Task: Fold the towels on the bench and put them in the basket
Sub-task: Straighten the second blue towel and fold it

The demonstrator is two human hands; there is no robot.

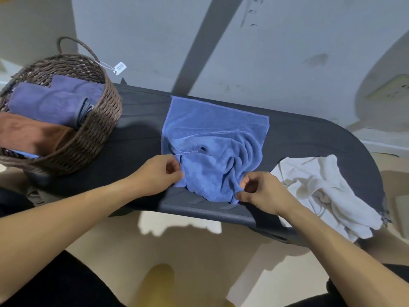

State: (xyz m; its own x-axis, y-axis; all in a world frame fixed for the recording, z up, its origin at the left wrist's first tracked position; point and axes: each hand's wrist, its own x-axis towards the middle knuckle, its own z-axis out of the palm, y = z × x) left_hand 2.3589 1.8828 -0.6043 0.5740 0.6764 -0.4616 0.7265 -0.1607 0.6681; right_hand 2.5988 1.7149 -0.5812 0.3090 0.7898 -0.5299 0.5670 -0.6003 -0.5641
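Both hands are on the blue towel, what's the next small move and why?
Probably pull the near edge toward you and spread it flat. Left hand and right hand each pinch the blue towel at its near corners, but its near half is still bunched while the far half lies flat on the bench.

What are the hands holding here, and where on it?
Both pinch the blue towel along its rumpled near edge: left hand at the near-left corner, right hand at the bunched near-right part.

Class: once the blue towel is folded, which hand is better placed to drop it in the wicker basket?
Probably the left hand: the brown wicker basket sits on its side of the blue microfibre towel.
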